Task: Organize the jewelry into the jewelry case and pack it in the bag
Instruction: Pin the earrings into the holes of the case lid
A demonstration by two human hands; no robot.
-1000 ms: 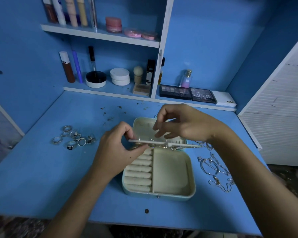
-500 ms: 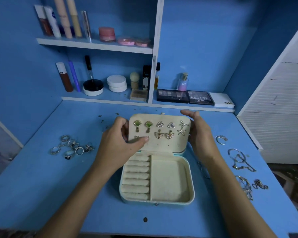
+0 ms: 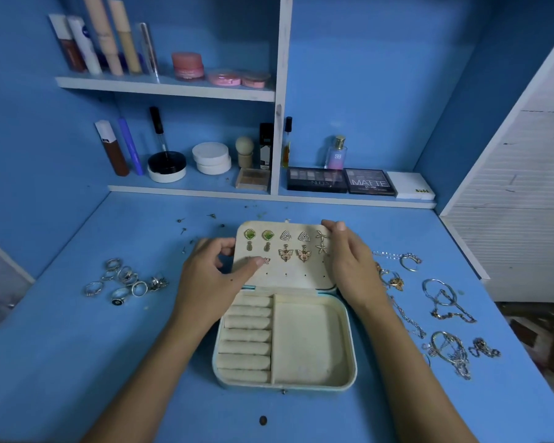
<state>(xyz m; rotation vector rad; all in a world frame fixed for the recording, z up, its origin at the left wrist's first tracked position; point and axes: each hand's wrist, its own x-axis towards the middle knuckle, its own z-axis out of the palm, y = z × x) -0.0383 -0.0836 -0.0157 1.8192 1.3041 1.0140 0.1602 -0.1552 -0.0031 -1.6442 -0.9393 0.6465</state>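
Blue-painted desk top [image 3: 77, 362], matt, scuffed, with one small dark knot hole [image 3: 263, 420] near its front edge. Blue back wall [image 3: 365, 75] and blue side walls — same paint throughout. White upper shelf board [image 3: 163, 87], left bay only. White vertical divider board [image 3: 282, 91], paint worn. White-edged lower ledge [image 3: 269, 196] running the desk's full width. White slatted panel [image 3: 525, 193], right side, chipped in places. Patterned dark floor [image 3: 538, 327] visible below that panel. Light dim and cool — no window in sight.
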